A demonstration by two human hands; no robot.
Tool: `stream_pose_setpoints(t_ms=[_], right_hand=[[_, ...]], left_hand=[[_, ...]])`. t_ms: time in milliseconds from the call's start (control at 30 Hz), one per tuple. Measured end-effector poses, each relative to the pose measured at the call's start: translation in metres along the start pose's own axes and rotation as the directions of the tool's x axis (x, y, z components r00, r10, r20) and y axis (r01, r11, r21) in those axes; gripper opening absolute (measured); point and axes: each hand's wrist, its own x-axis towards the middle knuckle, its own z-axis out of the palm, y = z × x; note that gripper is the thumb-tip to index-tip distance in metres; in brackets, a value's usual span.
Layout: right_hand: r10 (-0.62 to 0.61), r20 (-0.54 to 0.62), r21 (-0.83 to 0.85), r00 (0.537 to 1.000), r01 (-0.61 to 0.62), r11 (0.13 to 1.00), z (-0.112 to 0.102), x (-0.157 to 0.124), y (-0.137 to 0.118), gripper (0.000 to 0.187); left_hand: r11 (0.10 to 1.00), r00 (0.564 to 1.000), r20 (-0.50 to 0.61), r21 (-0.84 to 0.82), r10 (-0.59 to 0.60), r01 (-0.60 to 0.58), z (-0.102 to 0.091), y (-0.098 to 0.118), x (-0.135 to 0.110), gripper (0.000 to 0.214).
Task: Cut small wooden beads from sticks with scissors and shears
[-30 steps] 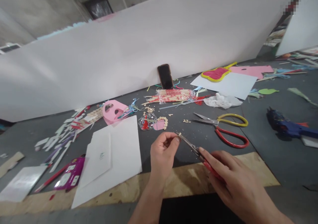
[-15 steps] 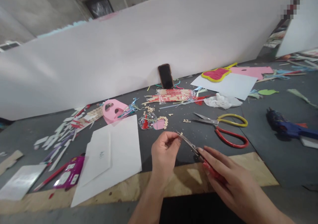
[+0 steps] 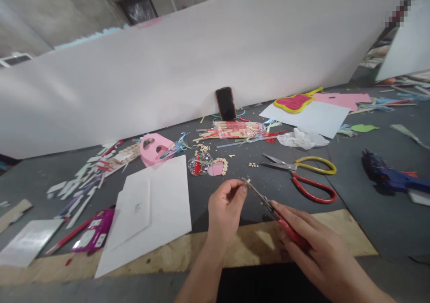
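Note:
My left hand [image 3: 225,204] is closed in a pinch, thumb against forefinger, on a small pale stick piece [image 3: 247,181] whose end peeks out at the fingertips. My right hand [image 3: 309,235] wraps around red-handled scissors [image 3: 258,192], seen nearly edge-on; their narrow blade tips reach the pale piece beside my left thumb. Just beyond my left hand lies a pink shape [image 3: 215,168] edged with cut beige bits [image 3: 225,165]. More beige bits [image 3: 253,165] lie near a larger pair of scissors [image 3: 295,168] with one yellow and one red handle, which rests spread on the dark table.
A phone [image 3: 225,103] leans against the white partition [image 3: 168,79]. In front lies a wrapped bundle of sticks [image 3: 235,129]. White paper [image 3: 168,204] and a purple packet [image 3: 96,231] are at left; a blue glue gun [image 3: 389,173] is at right. Strips and a pink cutout [image 3: 155,148] lie farther left.
Both hands and the held scissors sit slightly farther right in view, and the whole scene has shifted a little too. The blade tips remain at the pale piece.

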Motion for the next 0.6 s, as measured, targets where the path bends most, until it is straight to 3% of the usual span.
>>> stream_pose_setpoints(t_ms=[267, 600], right_hand=[[-0.065, 0.005, -0.105, 0.998, 0.065, 0.992, 0.0006, -0.0024, 0.0000, 0.048], [0.040, 0.112, 0.000, 0.993, -0.040, 0.999, -0.0008, -0.0030, 0.0004, 0.054]], left_hand=[[0.993, 1.000, -0.012, 0.118, 0.008, -0.007, -0.0039, 0.0065, 0.0000, 0.018], [0.998, 1.000, -0.016, 0.056, 0.010, -0.009, 0.0014, 0.0047, 0.0026, 0.022]])
